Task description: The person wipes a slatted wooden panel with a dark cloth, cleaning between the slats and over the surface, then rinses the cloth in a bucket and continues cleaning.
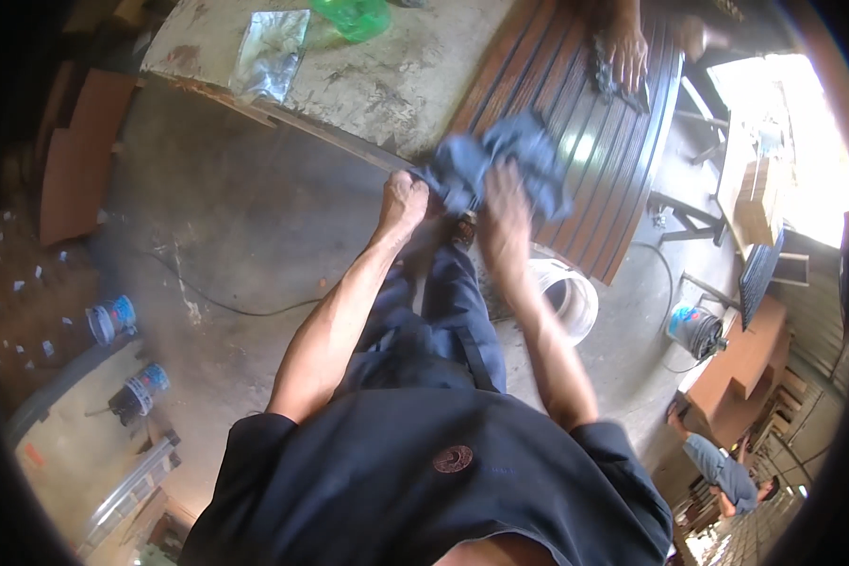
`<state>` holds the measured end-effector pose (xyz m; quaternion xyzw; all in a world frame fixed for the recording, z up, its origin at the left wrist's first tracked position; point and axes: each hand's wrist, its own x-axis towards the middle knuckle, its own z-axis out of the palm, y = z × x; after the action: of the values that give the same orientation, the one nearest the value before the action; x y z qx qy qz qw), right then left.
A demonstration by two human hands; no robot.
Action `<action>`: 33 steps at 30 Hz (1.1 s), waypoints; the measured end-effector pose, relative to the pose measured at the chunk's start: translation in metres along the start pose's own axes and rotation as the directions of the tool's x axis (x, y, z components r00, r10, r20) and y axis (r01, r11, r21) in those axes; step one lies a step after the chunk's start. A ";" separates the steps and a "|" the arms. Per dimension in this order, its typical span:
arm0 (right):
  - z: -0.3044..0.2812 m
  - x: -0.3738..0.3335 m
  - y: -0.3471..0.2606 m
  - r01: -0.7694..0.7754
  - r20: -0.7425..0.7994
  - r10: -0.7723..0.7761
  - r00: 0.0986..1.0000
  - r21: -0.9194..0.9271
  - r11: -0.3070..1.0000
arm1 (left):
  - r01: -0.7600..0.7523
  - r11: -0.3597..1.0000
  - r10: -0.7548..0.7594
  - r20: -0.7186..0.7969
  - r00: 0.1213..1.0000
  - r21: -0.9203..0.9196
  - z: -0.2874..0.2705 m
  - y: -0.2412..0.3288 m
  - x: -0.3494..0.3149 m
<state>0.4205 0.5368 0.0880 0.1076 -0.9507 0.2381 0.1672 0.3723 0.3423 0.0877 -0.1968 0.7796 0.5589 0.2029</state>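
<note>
From my remote seat I see the blue-grey cloth (533, 151) at one o'clock, bunched partly over the grooved brown panel (604, 184); my wearer's left hand (406, 200), at twelve, is a fist closed on its left edge; the right hand (506, 198) touches it, too blurred for me to tell its grip; a white bucket (588, 324) stands at three o'clock.

Floored in concrete (245, 203), lit through a glaring opening (792, 123) at two o'clock.
Furnished with a worn surface (387, 94) at eleven, bounded by a ribbed wall (823, 307) at three.
</note>
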 end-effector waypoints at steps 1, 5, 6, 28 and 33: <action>-0.002 -0.020 -0.022 0.000 0.048 -0.001 0.999 0.020 1.000 | -0.014 0.991 0.024 -0.075 0.997 0.129 0.001 -0.004 0.003; -0.005 0.033 -0.026 -0.017 0.083 0.016 0.996 0.008 1.000 | 0.023 0.987 -0.009 0.089 0.996 -0.157 0.005 -0.007 0.004; 0.006 0.063 -0.007 -0.011 0.053 0.011 0.999 -0.007 1.000 | 0.055 0.971 -0.021 0.143 0.989 -0.233 0.008 -0.010 0.008; 0.042 0.241 0.200 -0.047 -0.170 -0.004 0.985 -0.296 0.954 | 0.090 0.941 -0.012 0.235 0.972 -0.327 0.027 0.009 -0.007; 0.025 0.030 0.003 0.046 0.085 -0.043 0.995 -0.026 0.999 | 0.111 0.857 -0.004 0.209 0.978 -0.503 0.025 -0.020 -0.003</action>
<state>0.3853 0.5235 0.0774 0.1363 -0.9575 0.2163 0.1338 0.3874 0.3604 0.0662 -0.2096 0.5722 0.7565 0.2373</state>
